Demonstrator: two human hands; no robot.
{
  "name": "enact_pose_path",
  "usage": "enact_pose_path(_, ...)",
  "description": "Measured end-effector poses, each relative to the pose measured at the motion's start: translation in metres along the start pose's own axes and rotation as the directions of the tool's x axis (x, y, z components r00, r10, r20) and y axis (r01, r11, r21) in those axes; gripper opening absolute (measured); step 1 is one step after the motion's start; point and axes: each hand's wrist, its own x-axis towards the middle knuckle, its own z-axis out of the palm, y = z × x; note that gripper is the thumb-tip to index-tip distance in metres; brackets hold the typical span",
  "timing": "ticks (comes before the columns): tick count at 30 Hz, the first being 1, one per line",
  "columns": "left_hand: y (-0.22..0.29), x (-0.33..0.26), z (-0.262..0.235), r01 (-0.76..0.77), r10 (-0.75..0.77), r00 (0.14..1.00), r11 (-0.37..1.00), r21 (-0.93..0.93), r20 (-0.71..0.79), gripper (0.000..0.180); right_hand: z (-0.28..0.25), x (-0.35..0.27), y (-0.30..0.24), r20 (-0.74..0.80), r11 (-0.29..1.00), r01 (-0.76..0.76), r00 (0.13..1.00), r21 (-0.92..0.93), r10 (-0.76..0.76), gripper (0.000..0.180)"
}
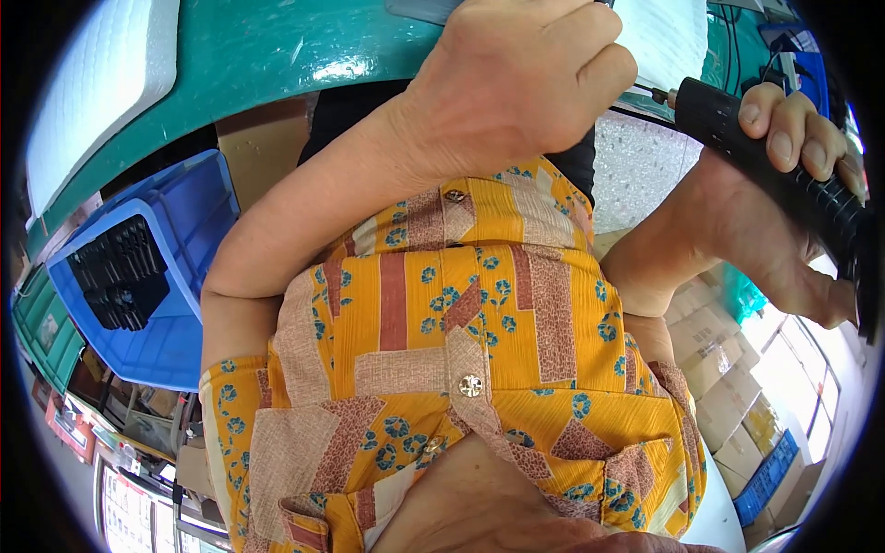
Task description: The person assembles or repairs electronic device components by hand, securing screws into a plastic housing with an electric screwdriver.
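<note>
My right hand (751,226) is wrapped round a black electric screwdriver (714,115), its fingers over the ribbed body. The tool lies slantwise, and its thin bit points left toward my left hand (530,78). That hand is closed at the top of the view, over the table's near edge, with its knuckles toward me. Its fingers hide what they hold, if anything; only a small dark bit shows beyond them. Just left of it, a dark grey flat piece (419,9) lies on the teal tabletop (277,51).
White foam sheets (115,88) lie at the table's left, and another white foam sheet (664,46) is beyond my hands. A blue bin (175,346) with black parts (120,272) stands lower left, beside a green crate (46,323). Cardboard boxes (714,346) are stacked right.
</note>
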Motion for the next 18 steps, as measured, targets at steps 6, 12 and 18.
enact_pose_path(6,0.005,-0.002,-0.012,0.058,-0.065,0.992,0.996,-0.065,-0.111,0.012,0.007,-0.002,0.005,-0.005,1.0,0.015,1.0,0.001,-0.015,0.084)
enact_pose_path(12,0.009,-0.006,-0.017,0.204,-0.247,0.959,0.941,-0.27,-0.138,0.019,-0.001,-0.003,0.004,-0.011,1.0,0.022,1.0,0.022,-0.022,0.085)
enact_pose_path(18,0.005,-0.009,-0.016,0.235,-0.284,0.952,0.917,-0.323,-0.114,0.022,0.018,-0.005,0.011,-0.004,0.999,0.024,1.0,0.041,-0.024,0.085)
